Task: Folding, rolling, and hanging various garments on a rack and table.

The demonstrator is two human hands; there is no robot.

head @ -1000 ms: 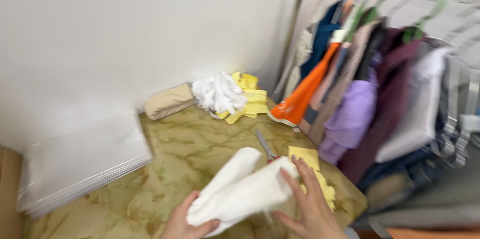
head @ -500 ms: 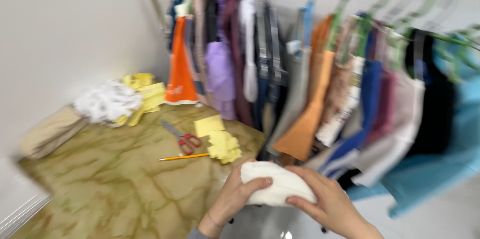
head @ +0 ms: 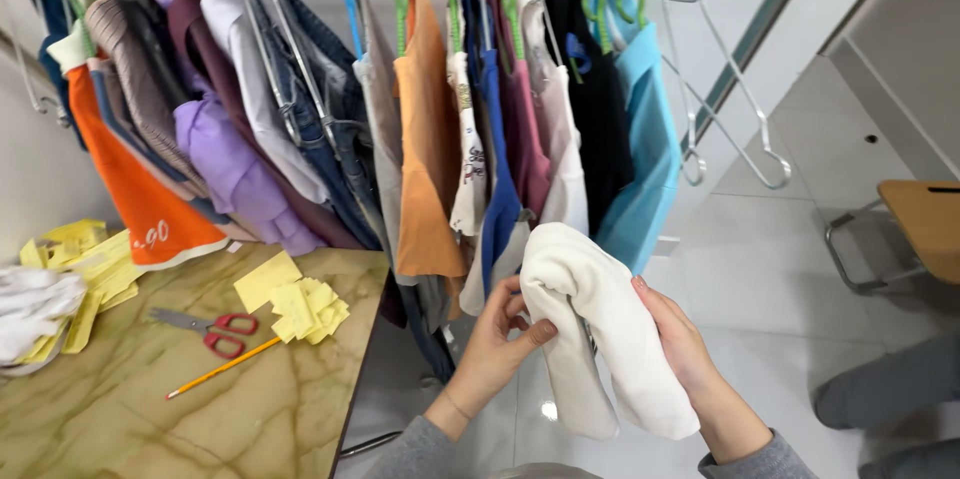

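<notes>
A cream-white garment (head: pixel 600 329) is being held up just in front of the clothes rail, directly below the light blue top (head: pixel 645 149) that is hanging at the filled end of the row. The garment is being gripped from both sides: the left hand (head: pixel 500 344) is being closed on its near edge, thumb pressed into the fabric, while the right hand (head: pixel 680 349) is being laid flat along the far side with the fingers wrapped round the cloth. The cloth is being folded over at the top and is being left to dangle in two soft lobes beneath the hands, clear of the floor.

Beside the blue top, on the side away from the bare wire hangers (head: pixel 730 129), a black garment (head: pixel 590 109), a maroon one, a white one and an orange top (head: pixel 425 159) are being carried on green hangers. Further along from the blue top, denim, a lilac shirt (head: pixel 235 174) and a bright orange garment (head: pixel 140 199) are being shown at the far end of the row.

Below that far end, a marble-patterned table (head: pixel 150 409) is being seen, well apart from the blue top. On it, red-handled scissors (head: pixel 205 327), an orange pencil (head: pixel 222 368) and a heap of yellow paper slips (head: pixel 295 301) are being left untouched, with a crumpled white cloth (head: pixel 30 309) at the table's outer edge.
</notes>
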